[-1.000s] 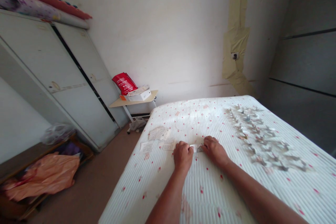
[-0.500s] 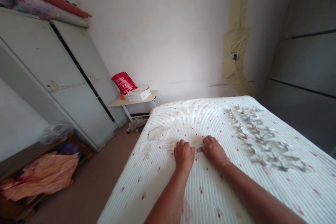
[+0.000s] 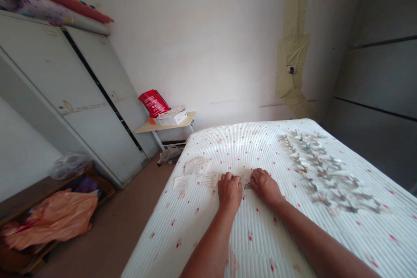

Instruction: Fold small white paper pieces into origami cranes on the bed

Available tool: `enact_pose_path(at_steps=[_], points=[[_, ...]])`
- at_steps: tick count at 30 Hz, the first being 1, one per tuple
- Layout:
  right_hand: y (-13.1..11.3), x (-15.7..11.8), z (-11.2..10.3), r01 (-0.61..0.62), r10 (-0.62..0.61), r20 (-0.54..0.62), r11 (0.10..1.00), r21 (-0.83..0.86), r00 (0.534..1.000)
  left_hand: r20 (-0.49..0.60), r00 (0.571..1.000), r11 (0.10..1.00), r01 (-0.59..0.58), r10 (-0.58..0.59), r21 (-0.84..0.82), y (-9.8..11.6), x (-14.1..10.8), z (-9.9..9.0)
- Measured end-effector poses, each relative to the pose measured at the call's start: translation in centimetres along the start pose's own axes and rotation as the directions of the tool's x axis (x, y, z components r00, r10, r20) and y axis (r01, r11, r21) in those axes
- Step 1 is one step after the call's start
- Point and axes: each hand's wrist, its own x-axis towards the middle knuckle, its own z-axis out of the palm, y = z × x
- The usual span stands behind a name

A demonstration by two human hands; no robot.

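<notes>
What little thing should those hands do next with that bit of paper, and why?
Maybe the left hand should press gently on the small piece of paper while the right hand steadies it. The right hand is at its edge, the left is close by, and the ribbed bedspread underneath looks soft. I can't tell whether the left touches it.

On the bed [image 3: 247, 252], paper sheets [image 3: 197, 166] left, folded pieces [image 3: 332, 164] right — table [image 3: 146, 128] beyond far-left corner.

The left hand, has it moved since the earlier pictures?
Yes, slightly: the left hand has shifted to the right, away from the printed paper piece beside it.
</notes>
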Motion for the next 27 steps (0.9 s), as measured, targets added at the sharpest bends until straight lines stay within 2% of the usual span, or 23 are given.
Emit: enact_pose_path(at_steps=[4, 8, 12, 15, 21, 27], points=[[0.2, -0.1, -0.4, -0.037, 0.037, 0.002, 0.992, 0.123, 0.999, -0.005, 1.000, 0.997, 0.009, -0.010, -0.073, -0.2, 0.1, 0.1], [0.6, -0.2, -0.6, -0.058, 0.048, 0.039, 0.952, 0.300, 0.998, -0.066, 0.997, 0.980, 0.019, -0.033, -0.200, -1.0, 0.3, 0.7], [1.2, -0.2, -0.1, -0.070, 0.043, 0.061, 0.831, 0.552, 0.997, -0.071, 0.996, 0.938, 0.028, -0.056, -0.346, -1.8, 0.6, 1.3], [1.6, -0.1, 0.3, -0.078, 0.043, 0.068, 0.742, 0.666, 0.997, -0.055, 0.996, 0.887, 0.035, -0.068, -0.461, -2.2, 0.7, 1.4], [1.6, -0.2, 0.0, -0.122, 0.053, 0.121, 0.719, 0.685, 0.991, -0.068, 0.996, 0.805, 0.004, -0.055, -0.593, -2.5, 0.5, 1.4], [1.3, -0.2, -0.4, -0.112, 0.036, 0.127, 0.733, 0.671, 0.991, -0.053, 0.997, 0.798, 0.009, -0.051, -0.603, -2.5, 0.5, 1.2]])
